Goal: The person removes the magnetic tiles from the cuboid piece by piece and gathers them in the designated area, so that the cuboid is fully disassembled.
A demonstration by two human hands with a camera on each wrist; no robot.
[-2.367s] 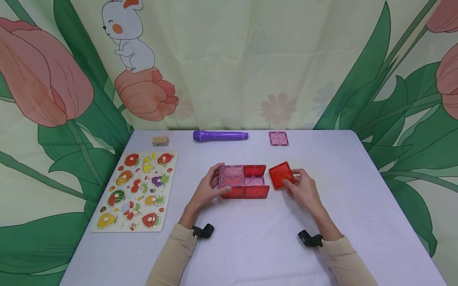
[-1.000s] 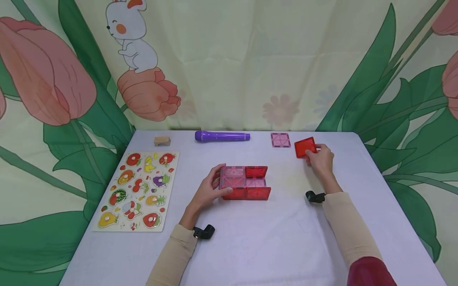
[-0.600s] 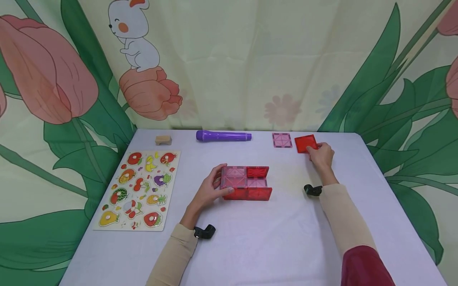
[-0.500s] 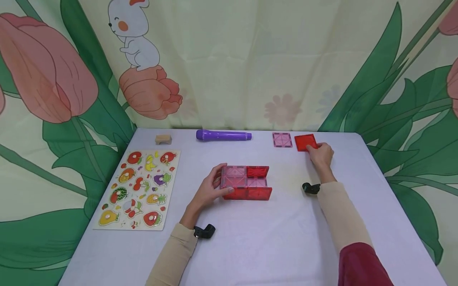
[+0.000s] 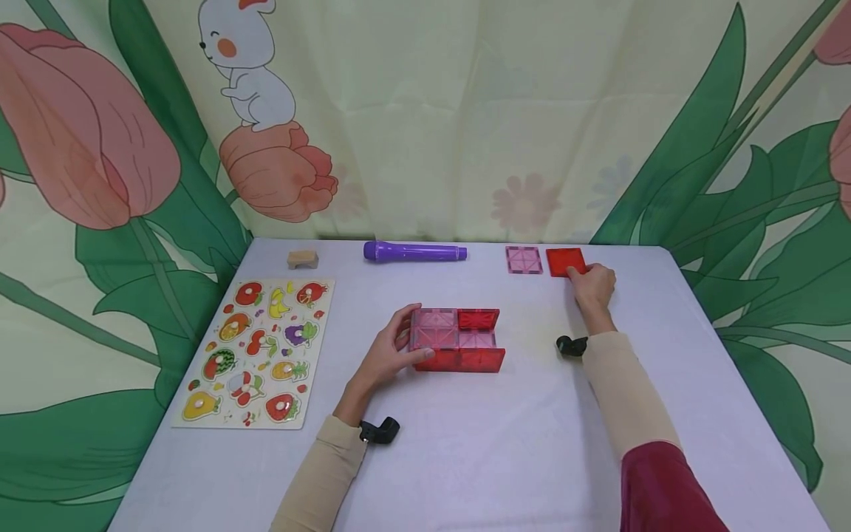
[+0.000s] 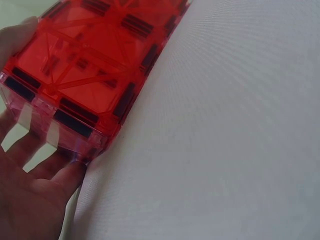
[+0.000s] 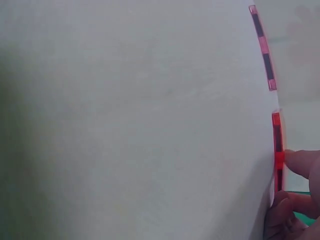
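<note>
In the head view, a box built of pink and red magnetic tiles (image 5: 459,360) stands mid-table, with an opening at its upper right. My left hand (image 5: 392,351) grips its left end, thumb on the front face and fingers around the far side; the left wrist view shows those fingers through the clear pink end of the box. At the back right, my right hand (image 5: 595,287) pinches the near right corner of a red magnetic tile (image 5: 564,261), which lies flat at the table's surface. A single pink magnetic tile (image 5: 524,260) lies just left of it.
A purple toy microphone (image 5: 415,252) lies along the back edge, with a small wooden block (image 5: 303,259) to its left. A fruit puzzle board (image 5: 255,355) takes up the left side. Behind the white-covered table (image 5: 465,458) hangs a printed curtain (image 5: 425,125).
My right hand has carried the red tile from beside the box to the back right and lowered it flat next to the pink tile. My left hand has stayed on the box.
</note>
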